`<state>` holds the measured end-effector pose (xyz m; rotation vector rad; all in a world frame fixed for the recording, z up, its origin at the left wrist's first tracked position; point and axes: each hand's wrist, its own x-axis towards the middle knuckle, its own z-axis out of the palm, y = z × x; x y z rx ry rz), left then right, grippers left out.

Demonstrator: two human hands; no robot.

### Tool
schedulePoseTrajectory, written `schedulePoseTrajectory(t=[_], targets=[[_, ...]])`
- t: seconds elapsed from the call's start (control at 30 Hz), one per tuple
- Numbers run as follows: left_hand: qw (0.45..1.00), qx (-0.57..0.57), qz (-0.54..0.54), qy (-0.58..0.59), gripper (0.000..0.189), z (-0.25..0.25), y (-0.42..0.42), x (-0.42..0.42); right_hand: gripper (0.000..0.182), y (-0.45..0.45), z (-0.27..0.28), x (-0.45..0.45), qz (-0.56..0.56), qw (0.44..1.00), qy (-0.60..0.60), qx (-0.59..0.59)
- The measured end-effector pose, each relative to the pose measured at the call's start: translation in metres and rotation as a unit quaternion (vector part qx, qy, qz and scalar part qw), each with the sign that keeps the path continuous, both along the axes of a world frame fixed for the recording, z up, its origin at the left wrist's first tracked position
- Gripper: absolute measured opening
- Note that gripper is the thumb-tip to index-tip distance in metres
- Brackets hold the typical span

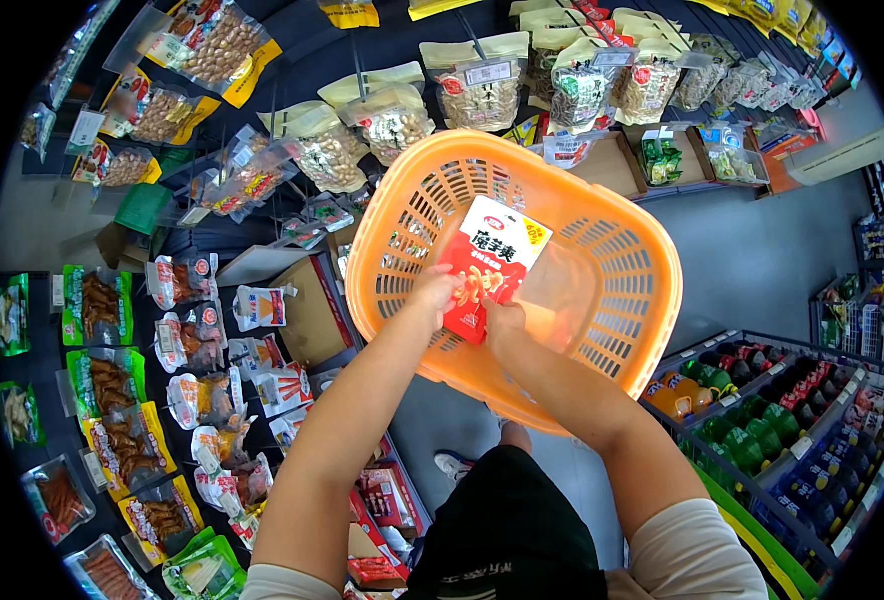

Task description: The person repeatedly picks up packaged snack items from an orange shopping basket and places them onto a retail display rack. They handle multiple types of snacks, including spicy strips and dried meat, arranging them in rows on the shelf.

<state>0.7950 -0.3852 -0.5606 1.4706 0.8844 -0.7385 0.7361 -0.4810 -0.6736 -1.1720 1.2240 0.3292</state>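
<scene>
A red and white snack pouch point(487, 262) is held over the inside of an orange plastic shopping basket point(367, 247). My left hand point(436, 289) grips the pouch by its left edge. On its lower right side, my right hand point(503, 315) pinches the same pouch. The printed front faces up towards me and bears large writing and a picture of the food. Slotted walls surround both hands, and the part of the basket floor to the right of the pouch shows no goods. My right forearm crosses the basket's near rim.
Hanging nut and seed bags point(479, 82) line the rack ahead. Packaged meat snacks point(100, 300) hang at my left, above cardboard display boxes point(389, 495). A bottle rack point(779, 427) with soft drinks stands at lower right. Grey floor point(757, 262) runs between the shelves.
</scene>
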Motion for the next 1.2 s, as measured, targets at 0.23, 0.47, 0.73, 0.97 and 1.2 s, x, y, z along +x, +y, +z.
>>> schedulePoseTrajectory(t=[0.23,0.47,0.73,0.97,1.2], targets=[[0.966,0.136,-0.158,-0.153,0.049,-0.005,0.005,-0.007,0.021,-0.003,0.064,0.022,0.09,0.992,-0.064,0.055],[0.93,0.095,-0.178,-0.307,0.056,0.081,0.054,-0.017,0.028,-0.051,0.229,-0.017,0.185,0.924,-0.275,0.191],[0.937,-0.232,-0.005,-0.26,0.042,0.245,0.136,-0.144,0.032,-0.002,0.329,-0.074,0.351,0.779,-0.44,0.275],[0.899,-0.076,0.193,-0.386,0.047,0.341,0.187,-0.325,0.042,0.11,0.417,-0.143,0.531,0.597,-0.439,0.41],[0.8,0.164,0.29,-0.499,0.036,0.431,0.204,-0.505,0.029,0.193,0.495,-0.266,0.687,0.362,-0.511,0.369]])
